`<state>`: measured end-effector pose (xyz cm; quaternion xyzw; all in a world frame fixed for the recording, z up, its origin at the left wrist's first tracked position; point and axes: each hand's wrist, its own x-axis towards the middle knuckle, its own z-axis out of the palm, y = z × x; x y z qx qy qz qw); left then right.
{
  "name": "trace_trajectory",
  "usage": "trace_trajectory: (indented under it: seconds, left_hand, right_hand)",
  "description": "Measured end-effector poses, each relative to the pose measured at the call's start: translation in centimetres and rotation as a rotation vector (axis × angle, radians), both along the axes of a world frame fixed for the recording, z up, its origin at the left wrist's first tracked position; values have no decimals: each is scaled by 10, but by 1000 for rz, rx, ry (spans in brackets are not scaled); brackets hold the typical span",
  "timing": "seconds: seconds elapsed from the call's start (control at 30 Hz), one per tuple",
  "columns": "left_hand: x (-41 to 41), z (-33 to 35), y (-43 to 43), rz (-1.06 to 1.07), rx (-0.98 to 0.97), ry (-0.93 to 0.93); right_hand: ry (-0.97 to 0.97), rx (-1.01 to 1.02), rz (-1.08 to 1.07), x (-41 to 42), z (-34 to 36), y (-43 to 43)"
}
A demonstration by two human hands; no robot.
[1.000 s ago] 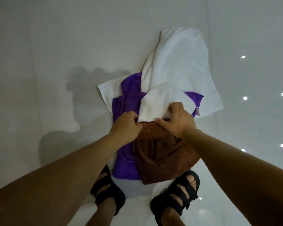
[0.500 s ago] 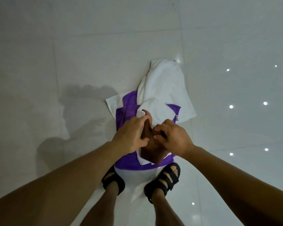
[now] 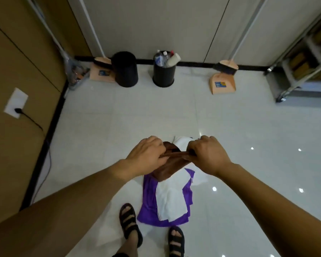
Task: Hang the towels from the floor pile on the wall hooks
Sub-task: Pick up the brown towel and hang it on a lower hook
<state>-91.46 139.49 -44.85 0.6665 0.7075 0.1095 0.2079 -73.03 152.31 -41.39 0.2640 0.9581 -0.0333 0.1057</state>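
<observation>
1. There's only the one view, from a camera worn on the person's head, so no second view overlaps it.
2. It looks forward and down over both forearms to the hands (image 3: 176, 156), which sit close under the lens at mid-frame.
3. The sandalled feet (image 3: 152, 232) lie at the bottom edge, straight below.
4. Its wide angle bends the far wall (image 3: 156, 25) and takes in the floor (image 3: 248, 127) up to two black bins (image 3: 126, 69).

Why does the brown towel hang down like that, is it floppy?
Probably floppy: the brown towel sags between the left hand and right hand. Likely light too, since pinched edges hold it. It should drape over a hook.
</observation>
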Motion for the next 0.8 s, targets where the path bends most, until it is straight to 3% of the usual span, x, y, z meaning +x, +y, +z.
trace_trajectory:
  seconds: [0.07,0.13,0.2,0.3,0.53,0.7,0.8]
  left_hand:
    - [-9,44,-11,142,-84,-56]
    - [-17,86,-26,287,-128,-98]
    - [-27,129,-41,407,-113,-131]
    - [-36,199,-63,534,-68,-171]
    - [-27,328,-129,969,270,-553]
    - [-16,388,-178,1057,454,-839]
    - [-12,409,-192,1035,496,-1004]
  right_hand:
    - [127,-12,4,0,40,2]
    - [218,-184,-34,1,83,0]
    - [336,-339,-90,-1,121,-3]
    - [546,-401,-70,-11,173,-12]
    - [716,-656,11,-44,260,-61]
    - [908,-787,23,-68,304,-112]
    - [830,-982,128,-79,312,-154]
